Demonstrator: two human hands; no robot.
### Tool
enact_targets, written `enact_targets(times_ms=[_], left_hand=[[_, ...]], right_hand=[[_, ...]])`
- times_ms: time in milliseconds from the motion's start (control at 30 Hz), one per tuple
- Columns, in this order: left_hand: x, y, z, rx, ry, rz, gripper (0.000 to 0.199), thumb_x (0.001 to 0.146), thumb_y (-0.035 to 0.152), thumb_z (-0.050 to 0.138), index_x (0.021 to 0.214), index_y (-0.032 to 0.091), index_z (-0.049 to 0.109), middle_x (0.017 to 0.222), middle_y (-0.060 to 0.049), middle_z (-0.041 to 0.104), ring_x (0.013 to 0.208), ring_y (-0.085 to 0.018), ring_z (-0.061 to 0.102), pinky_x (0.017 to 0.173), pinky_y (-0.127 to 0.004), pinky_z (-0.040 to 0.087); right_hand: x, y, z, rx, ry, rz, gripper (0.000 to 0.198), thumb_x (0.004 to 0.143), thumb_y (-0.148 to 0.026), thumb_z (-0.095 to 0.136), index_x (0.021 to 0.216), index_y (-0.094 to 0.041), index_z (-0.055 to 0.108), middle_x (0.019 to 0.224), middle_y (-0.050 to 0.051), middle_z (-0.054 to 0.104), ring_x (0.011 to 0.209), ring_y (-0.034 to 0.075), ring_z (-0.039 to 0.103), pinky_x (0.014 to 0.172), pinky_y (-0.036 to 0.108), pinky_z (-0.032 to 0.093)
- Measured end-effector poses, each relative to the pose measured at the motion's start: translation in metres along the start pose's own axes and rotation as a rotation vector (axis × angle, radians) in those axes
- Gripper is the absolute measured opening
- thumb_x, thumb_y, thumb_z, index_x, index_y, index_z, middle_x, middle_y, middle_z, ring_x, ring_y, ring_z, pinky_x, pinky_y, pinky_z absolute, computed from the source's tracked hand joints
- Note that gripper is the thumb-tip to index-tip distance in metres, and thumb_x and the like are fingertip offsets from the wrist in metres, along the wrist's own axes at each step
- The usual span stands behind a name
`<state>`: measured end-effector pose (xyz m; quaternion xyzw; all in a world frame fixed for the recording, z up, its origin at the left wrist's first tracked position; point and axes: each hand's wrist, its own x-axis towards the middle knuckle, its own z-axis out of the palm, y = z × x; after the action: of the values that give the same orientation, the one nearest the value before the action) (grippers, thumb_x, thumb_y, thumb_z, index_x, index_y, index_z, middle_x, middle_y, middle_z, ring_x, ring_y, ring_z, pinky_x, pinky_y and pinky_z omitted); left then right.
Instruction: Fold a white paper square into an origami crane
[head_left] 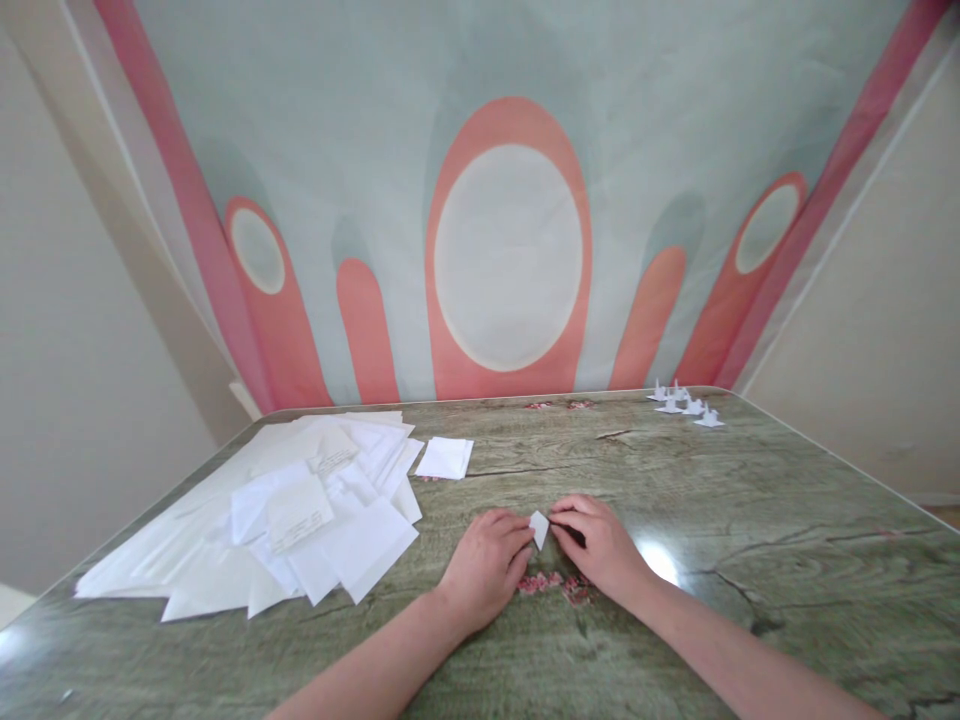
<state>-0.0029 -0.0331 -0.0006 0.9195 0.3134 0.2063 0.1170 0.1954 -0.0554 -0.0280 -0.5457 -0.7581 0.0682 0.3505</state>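
Note:
A small folded piece of white paper (539,530) stands out between my two hands, just above or on the table's middle front; which of the two I cannot tell. My left hand (486,562) has its fingers closed on the paper's left edge. At the right corner of the same paper, my right hand (600,545) is curled with its thumb and fingertips close together, pinching at the edge. The far fingers of both hands are partly hidden.
Loose white paper sheets (202,540) lie heaped across the table's left side. A small stack of square papers (444,458) rests behind my left hand. Several small folded paper figures (691,406) stand at the far right of the wood-patterned table (750,520). A painted backdrop (510,260) rises behind.

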Motion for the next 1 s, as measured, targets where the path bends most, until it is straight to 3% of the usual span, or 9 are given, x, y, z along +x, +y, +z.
enact_targets(times_ms=[567, 767, 1000], left_hand=[[-0.002, 0.004, -0.002, 0.082, -0.061, 0.026, 0.028, 0.087, 0.024, 0.049, 0.114, 0.021, 0.055, 0.111, -0.004, 0.058, 0.106, -0.022, 0.047, 0.094, -0.038, 0.038], [-0.001, 0.007, -0.004, 0.074, -0.077, 0.061, 0.030, 0.085, 0.023, 0.051, 0.116, 0.022, 0.053, 0.115, -0.004, 0.057, 0.107, -0.021, 0.047, 0.095, -0.038, 0.037], [-0.001, 0.008, -0.004, 0.006, -0.059, 0.044, 0.022, 0.083, 0.017, 0.051, 0.105, 0.019, 0.056, 0.107, -0.004, 0.061, 0.103, -0.019, 0.050, 0.094, -0.036, 0.039]], right_hand=[[0.003, 0.002, -0.004, 0.290, -0.092, 0.115, 0.024, 0.080, -0.013, 0.049, 0.091, -0.021, 0.068, 0.097, 0.005, 0.064, 0.092, 0.018, 0.057, 0.087, 0.035, 0.043], [0.002, -0.003, -0.002, 0.291, -0.107, 0.031, 0.027, 0.082, -0.014, 0.050, 0.102, -0.023, 0.065, 0.102, 0.005, 0.063, 0.096, 0.019, 0.056, 0.088, 0.036, 0.042], [0.003, -0.009, 0.001, 0.123, -0.128, -0.077, 0.029, 0.086, -0.016, 0.047, 0.109, -0.026, 0.062, 0.098, 0.005, 0.061, 0.091, 0.019, 0.054, 0.081, 0.036, 0.043]])
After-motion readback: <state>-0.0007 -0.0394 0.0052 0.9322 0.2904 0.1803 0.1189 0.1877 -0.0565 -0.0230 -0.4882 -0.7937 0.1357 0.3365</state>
